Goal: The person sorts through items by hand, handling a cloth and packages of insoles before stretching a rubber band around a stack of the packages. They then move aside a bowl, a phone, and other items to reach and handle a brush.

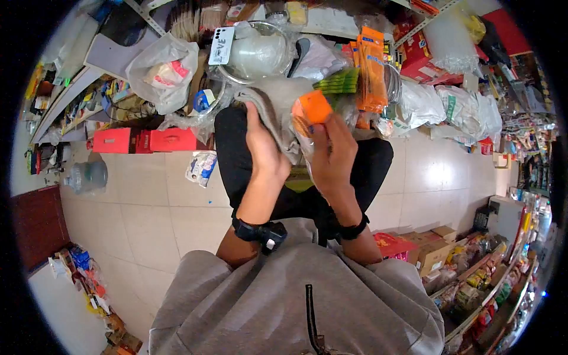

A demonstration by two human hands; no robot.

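Note:
A folded grey cloth [272, 106] is in my left hand [264, 145], the thumb along its left edge and the palm against its lower side. My right hand [334, 151] pinches a small packet with an orange top [315, 107] and a clear lower part, held close to the cloth's right side. Just beyond the hands lie green striped packs [338, 81], a stack of orange packets [371, 71] and a grey item in clear plastic [319, 57]. Both hands are above my lap.
Round metal-rimmed ware in plastic [254, 53] stands ahead, with a white plastic bag [164, 74] to its left. Red boxes [145, 141] sit on the floor at left, near a large clear bottle [87, 176]. White sacks [420, 106] lie at right. Stocked shelves [485, 278] stand at lower right.

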